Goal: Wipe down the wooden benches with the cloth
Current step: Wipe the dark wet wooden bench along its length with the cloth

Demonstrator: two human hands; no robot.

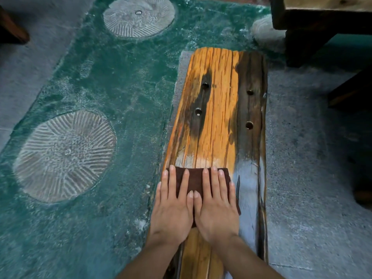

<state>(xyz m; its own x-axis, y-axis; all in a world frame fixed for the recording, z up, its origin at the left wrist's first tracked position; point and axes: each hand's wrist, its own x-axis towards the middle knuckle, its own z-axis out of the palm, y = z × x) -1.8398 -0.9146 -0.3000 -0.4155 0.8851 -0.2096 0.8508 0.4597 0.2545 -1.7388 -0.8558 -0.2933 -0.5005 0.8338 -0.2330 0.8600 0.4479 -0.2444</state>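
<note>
Brown cloth flat under straight fingers (both hands), on bench.

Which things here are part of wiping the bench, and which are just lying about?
Job: wooden bench; brown cloth on it; left hand and right hand, flat on the cloth.
Lying about: near grooved stone disc; far grooved stone disc; dark wooden furniture, top right.

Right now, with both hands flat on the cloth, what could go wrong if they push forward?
The bench has long cracks, so splinters might snag the cloth or prick fingers. The left hand sits at the bench's left edge and could slip off. The holes ahead might catch the cloth's corner.
</note>
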